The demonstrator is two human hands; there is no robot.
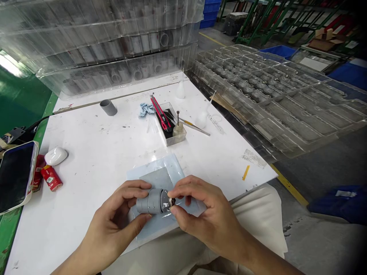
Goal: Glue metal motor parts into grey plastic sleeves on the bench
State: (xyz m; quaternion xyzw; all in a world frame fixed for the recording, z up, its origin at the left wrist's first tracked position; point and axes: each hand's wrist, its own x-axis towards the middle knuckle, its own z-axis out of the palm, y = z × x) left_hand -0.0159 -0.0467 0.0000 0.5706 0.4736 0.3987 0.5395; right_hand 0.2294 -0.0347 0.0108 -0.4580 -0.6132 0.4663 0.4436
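Note:
My left hand (119, 219) is closed around a short grey cylinder (151, 201), held sideways just above a pale blue-grey mat (163, 172) at the near edge of the white table (100, 133). My right hand (200, 210) pinches a small metallic part (171, 201) at the cylinder's right end, thumb and forefinger pressed together on it. What exactly that small part is I cannot make out.
A clear box (172, 124) with a red utility knife (159, 112) and a small bottle stands mid-table, with tweezers (196, 128) beside it. A grey tube (108, 107) lies further back. Phone (15, 175), white case (56, 156) and red tin (51, 178) lie left. Stacked clear trays (100, 42) rise behind; more trays (272, 91) lie right.

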